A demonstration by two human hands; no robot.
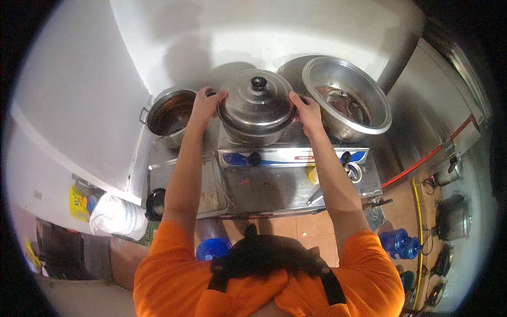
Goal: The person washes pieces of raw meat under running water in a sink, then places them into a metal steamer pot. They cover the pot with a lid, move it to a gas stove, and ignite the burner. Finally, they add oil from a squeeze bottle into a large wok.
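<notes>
A lidded metal pot (253, 132) stands on a gas stove (273, 156) in front of me. Its domed metal lid (241, 93) carries a black knob (258, 83). My left hand (206, 105) grips the pot's left side handle, thumb toward the rim. On the opposite side my right hand (309, 113) is closed around the other handle, which the fingers mostly cover. To the left sits an uncovered pot (164, 136) with brown residue or food inside. A wide metal basin (348, 128) with dark brown contents stands tilted in view at the right.
A metal tray (162, 174) lies on the steel counter (265, 190) at left. A cup (355, 172) and a yellow object (313, 175) are by my right forearm. A white sack (119, 218) stands lower left. Blue water bottles (394, 239) are on the floor at right.
</notes>
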